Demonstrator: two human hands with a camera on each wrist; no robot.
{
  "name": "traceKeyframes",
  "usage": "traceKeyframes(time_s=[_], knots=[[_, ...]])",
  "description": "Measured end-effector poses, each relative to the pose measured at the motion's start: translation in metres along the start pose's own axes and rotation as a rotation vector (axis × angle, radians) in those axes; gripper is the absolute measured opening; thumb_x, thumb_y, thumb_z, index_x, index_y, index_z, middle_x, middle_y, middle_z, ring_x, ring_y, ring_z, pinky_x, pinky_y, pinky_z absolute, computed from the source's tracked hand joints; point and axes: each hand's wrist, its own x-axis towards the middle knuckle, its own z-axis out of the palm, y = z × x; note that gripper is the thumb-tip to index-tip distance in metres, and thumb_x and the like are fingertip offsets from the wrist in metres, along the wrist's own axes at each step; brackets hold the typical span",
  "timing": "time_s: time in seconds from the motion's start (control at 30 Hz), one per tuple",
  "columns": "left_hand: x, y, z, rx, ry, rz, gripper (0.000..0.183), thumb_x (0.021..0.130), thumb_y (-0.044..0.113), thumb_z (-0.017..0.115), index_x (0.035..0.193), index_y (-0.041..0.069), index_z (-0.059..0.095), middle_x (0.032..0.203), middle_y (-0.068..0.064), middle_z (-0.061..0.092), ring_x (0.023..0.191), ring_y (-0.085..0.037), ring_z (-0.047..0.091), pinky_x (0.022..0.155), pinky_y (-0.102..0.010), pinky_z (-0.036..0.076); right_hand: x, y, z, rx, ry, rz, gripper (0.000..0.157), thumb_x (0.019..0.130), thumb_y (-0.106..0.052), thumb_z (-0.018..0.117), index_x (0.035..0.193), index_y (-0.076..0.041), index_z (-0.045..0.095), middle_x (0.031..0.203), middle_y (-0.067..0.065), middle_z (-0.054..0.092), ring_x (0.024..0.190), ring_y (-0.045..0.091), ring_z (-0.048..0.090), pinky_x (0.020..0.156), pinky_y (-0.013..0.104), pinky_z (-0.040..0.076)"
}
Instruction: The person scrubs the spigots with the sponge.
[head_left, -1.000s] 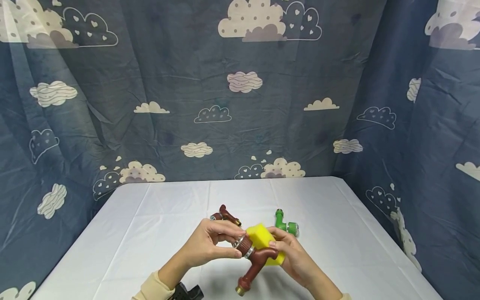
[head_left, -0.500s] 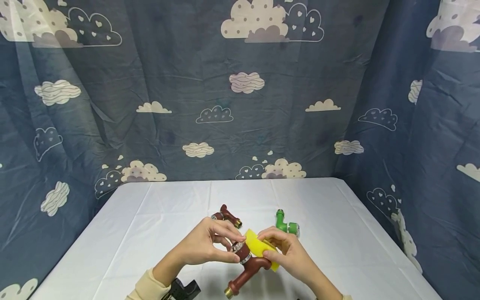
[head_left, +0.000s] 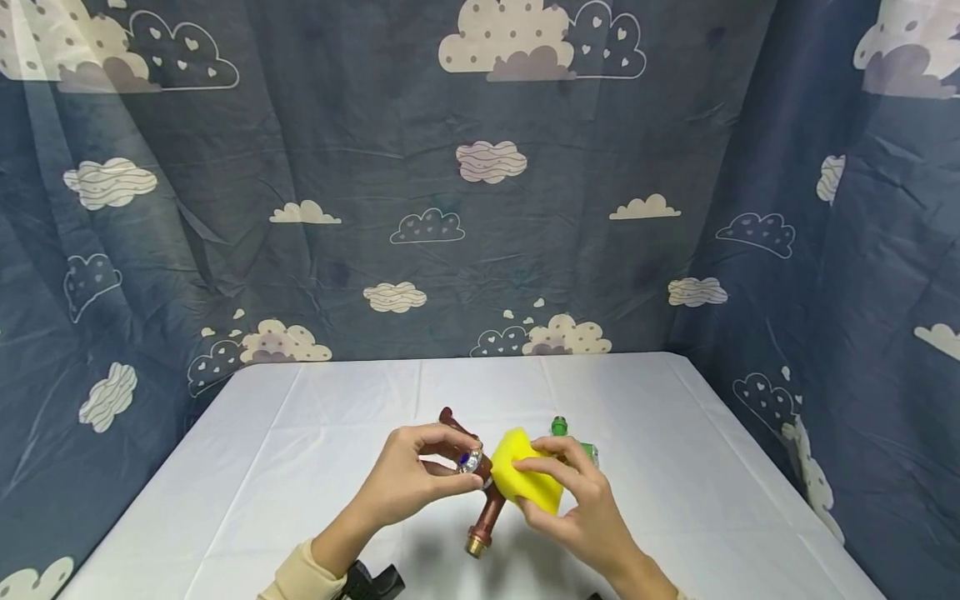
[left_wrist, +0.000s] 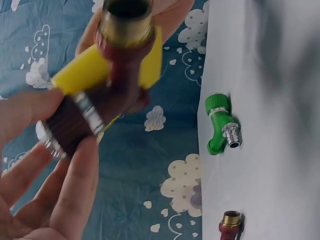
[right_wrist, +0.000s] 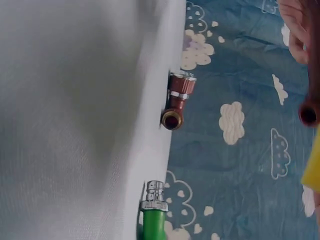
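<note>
My left hand (head_left: 416, 475) pinches the ribbed knob end of a brown faucet (head_left: 489, 517) between thumb and fingers, above the table. The faucet's brass threaded end points down toward me in the head view, and large at the top of the left wrist view. With fingers and thumb my right hand (head_left: 581, 500) grips a yellow sponge (head_left: 525, 477), which lies against the faucet and hides part of its body. In the left wrist view the sponge (left_wrist: 82, 72) shows behind the faucet (left_wrist: 125, 75).
A second brown faucet (right_wrist: 179, 97) lies on the white table (head_left: 337, 417) beyond my left hand. Behind my right hand lies a green faucet (left_wrist: 220, 122) with a silver nozzle. A dark cloud-patterned curtain (head_left: 525, 250) stands behind the table.
The held faucet has turned, so its knob end faces me and its threaded end points more straight down. The sponge has shifted and tilted upward against it, with my right fingers spread over it.
</note>
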Motion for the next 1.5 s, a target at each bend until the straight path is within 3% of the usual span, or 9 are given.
traceKeyframes(time_s=[0.2, 0.3, 0.47, 0.53, 0.67, 0.83, 1.0, 1.23, 1.5], knots=[[0.002, -0.003, 0.001, 0.009, 0.192, -0.072, 0.030, 0.083, 0.018, 0.094, 0.110, 0.017, 0.081, 0.115, -0.007, 0.079, 0.101, -0.021, 0.076, 0.082, -0.028, 0.068, 0.002, -0.003, 0.004, -0.035, 0.057, -0.165, 0.056, 0.067, -0.004, 0.087, 0.119, -0.023, 0.078, 0.131, 0.010, 0.063, 0.119, 0.022, 0.059, 0.113, 0.010, 0.045], [0.003, -0.003, 0.001, -0.053, 0.241, -0.078, 0.032, 0.083, 0.014, 0.094, 0.111, 0.014, 0.080, 0.121, -0.007, 0.077, 0.105, -0.022, 0.075, 0.083, -0.027, 0.067, 0.003, -0.005, 0.005, -0.028, 0.075, -0.202, 0.058, 0.066, -0.002, 0.086, 0.120, -0.021, 0.078, 0.131, 0.012, 0.063, 0.118, 0.022, 0.058, 0.111, 0.011, 0.046], [0.005, -0.004, -0.001, -0.260, 0.235, -0.076, 0.039, 0.085, 0.003, 0.088, 0.120, -0.002, 0.072, 0.119, -0.006, 0.072, 0.102, -0.017, 0.073, 0.087, -0.028, 0.068, 0.003, -0.005, 0.005, 0.016, 0.116, -0.194, 0.058, 0.065, 0.001, 0.084, 0.119, -0.017, 0.078, 0.130, 0.015, 0.063, 0.120, 0.021, 0.059, 0.112, 0.011, 0.048], [0.004, -0.005, -0.001, -0.351, 0.222, -0.083, 0.037, 0.087, 0.000, 0.085, 0.121, -0.004, 0.070, 0.116, -0.005, 0.070, 0.099, -0.014, 0.072, 0.089, -0.029, 0.068, 0.003, -0.004, 0.006, 0.052, 0.147, -0.211, 0.057, 0.064, 0.002, 0.084, 0.119, -0.014, 0.077, 0.128, 0.018, 0.064, 0.120, 0.022, 0.060, 0.112, 0.012, 0.049], [0.003, -0.006, -0.002, -0.518, 0.207, -0.106, 0.026, 0.093, -0.003, 0.076, 0.117, 0.007, 0.072, 0.111, -0.003, 0.069, 0.098, -0.012, 0.071, 0.094, -0.032, 0.067, 0.003, 0.000, 0.010, 0.114, 0.183, -0.239, 0.055, 0.064, 0.001, 0.083, 0.117, -0.010, 0.077, 0.127, 0.020, 0.064, 0.120, 0.022, 0.061, 0.111, 0.014, 0.052], [0.002, -0.003, -0.005, -0.624, 0.197, -0.078, 0.024, 0.100, -0.001, 0.066, 0.117, 0.015, 0.070, 0.111, -0.001, 0.069, 0.102, -0.011, 0.074, 0.097, -0.032, 0.066, 0.001, 0.006, 0.015, 0.100, 0.109, -0.281, 0.054, 0.068, -0.003, 0.086, 0.120, -0.014, 0.077, 0.129, 0.019, 0.063, 0.117, 0.022, 0.061, 0.105, 0.013, 0.053], [0.002, 0.001, -0.014, -0.599, 0.238, -0.047, 0.026, 0.099, -0.003, 0.067, 0.119, 0.014, 0.070, 0.116, -0.002, 0.069, 0.105, -0.013, 0.075, 0.097, -0.033, 0.066, 0.000, 0.006, 0.016, 0.098, 0.047, -0.282, 0.056, 0.070, -0.003, 0.087, 0.123, -0.017, 0.076, 0.130, 0.016, 0.063, 0.115, 0.023, 0.061, 0.102, 0.016, 0.053], [0.001, -0.009, -0.037, -0.505, 0.374, -0.048, 0.027, 0.097, -0.007, 0.070, 0.119, 0.009, 0.073, 0.117, -0.003, 0.072, 0.106, -0.015, 0.076, 0.099, -0.036, 0.065, 0.000, 0.005, 0.009, 0.048, -0.003, -0.166, 0.060, 0.068, 0.000, 0.089, 0.122, -0.023, 0.076, 0.132, 0.009, 0.064, 0.115, 0.019, 0.061, 0.099, 0.019, 0.056], [-0.005, -0.033, -0.074, -0.412, 0.496, -0.131, 0.030, 0.095, -0.009, 0.074, 0.124, -0.004, 0.069, 0.112, -0.002, 0.073, 0.102, -0.016, 0.078, 0.099, -0.036, 0.065, 0.000, 0.013, -0.004, -0.015, -0.041, -0.068, 0.057, 0.070, 0.000, 0.091, 0.120, -0.025, 0.077, 0.132, 0.006, 0.063, 0.114, 0.019, 0.061, 0.099, 0.022, 0.059]])
